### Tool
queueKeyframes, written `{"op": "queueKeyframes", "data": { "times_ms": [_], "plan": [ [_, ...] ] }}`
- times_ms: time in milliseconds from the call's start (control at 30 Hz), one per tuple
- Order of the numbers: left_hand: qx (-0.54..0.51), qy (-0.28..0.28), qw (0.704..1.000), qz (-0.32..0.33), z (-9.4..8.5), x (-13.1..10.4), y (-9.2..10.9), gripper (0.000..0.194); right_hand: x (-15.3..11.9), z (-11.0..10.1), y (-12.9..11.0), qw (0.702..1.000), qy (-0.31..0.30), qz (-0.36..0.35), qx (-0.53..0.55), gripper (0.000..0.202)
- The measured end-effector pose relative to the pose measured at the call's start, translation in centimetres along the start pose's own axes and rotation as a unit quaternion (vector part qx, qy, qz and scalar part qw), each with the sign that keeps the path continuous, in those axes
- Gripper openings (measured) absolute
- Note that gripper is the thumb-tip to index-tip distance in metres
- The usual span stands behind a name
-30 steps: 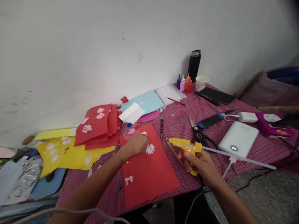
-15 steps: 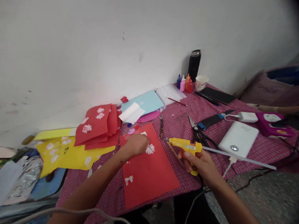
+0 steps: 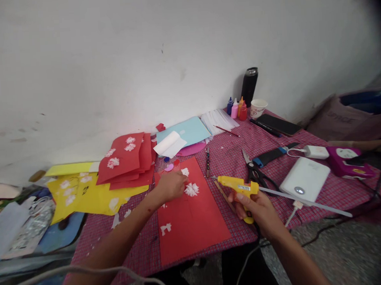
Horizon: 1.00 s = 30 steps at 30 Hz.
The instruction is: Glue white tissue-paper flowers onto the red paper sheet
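My left hand (image 3: 173, 185) is on a red paper sheet (image 3: 192, 228), its fingers curled together beside a white paper flower (image 3: 191, 189); what they pinch, if anything, is hidden. A second white flower (image 3: 185, 172) lies just above the fingertips, and a cut white paper piece (image 3: 165, 228) sits at the sheet's lower left. Wrapped round the handle of a yellow glue gun (image 3: 234, 183) is my right hand (image 3: 255, 207). The gun's nozzle points left, near the sheet's right edge, and a long translucent glue stick (image 3: 304, 202) sticks out of its back.
Stacked red papers with flowers (image 3: 122, 159) and yellow paper (image 3: 84, 194) lie left. Rightward are scissors (image 3: 255, 173), a utility knife (image 3: 272, 155), a white power bank (image 3: 305, 178) and a purple socket box (image 3: 348, 161). Paint bottles (image 3: 234, 109), a paper cup (image 3: 258, 108) and a black flask (image 3: 249, 85) stand behind.
My left hand has shifted slightly down and left from the flowers, uncovering more of the upper one. My right hand keeps its hold on the glue gun. The view has tilted slightly.
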<state>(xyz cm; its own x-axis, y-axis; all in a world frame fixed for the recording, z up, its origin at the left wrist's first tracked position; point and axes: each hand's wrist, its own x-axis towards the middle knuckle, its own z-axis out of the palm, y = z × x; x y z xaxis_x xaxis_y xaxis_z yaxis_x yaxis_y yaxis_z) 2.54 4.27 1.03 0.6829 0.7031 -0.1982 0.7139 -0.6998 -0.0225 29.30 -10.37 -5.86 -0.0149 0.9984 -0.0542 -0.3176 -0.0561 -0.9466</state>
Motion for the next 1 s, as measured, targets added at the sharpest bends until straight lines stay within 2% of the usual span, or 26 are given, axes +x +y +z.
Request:
{"op": "queueKeyframes", "data": {
  "times_ms": [167, 600, 800, 900, 1000],
  "plan": [
    [-0.022, 0.001, 1.0, 0.022, 1.0, 0.3, 0.4, 0.024, 0.0, 0.0, -0.1, 1.0, 0.0, -0.002, -0.002, 0.028],
    [-0.036, -0.002, 0.999, 0.025, 1.4, 0.2, 0.3, 0.026, 0.0, 0.1, -0.3, 1.0, 0.002, 0.005, -0.002, 0.03],
    [-0.076, 0.061, 0.995, 0.026, 1.6, -0.9, -0.1, 0.04, 0.1, 0.6, -1.0, 1.0, 0.012, 0.011, 0.008, 0.031],
    [-0.089, 0.08, 0.993, 0.013, 1.6, -1.8, 0.1, 0.032, 0.2, 0.8, -1.3, 1.0, 0.016, 0.015, 0.0, 0.032],
    [-0.092, 0.074, 0.993, 0.008, 1.7, -2.4, 0.5, 0.025, 0.2, 0.7, -1.2, 1.0, 0.018, 0.016, 0.004, 0.03]
  ]
}}
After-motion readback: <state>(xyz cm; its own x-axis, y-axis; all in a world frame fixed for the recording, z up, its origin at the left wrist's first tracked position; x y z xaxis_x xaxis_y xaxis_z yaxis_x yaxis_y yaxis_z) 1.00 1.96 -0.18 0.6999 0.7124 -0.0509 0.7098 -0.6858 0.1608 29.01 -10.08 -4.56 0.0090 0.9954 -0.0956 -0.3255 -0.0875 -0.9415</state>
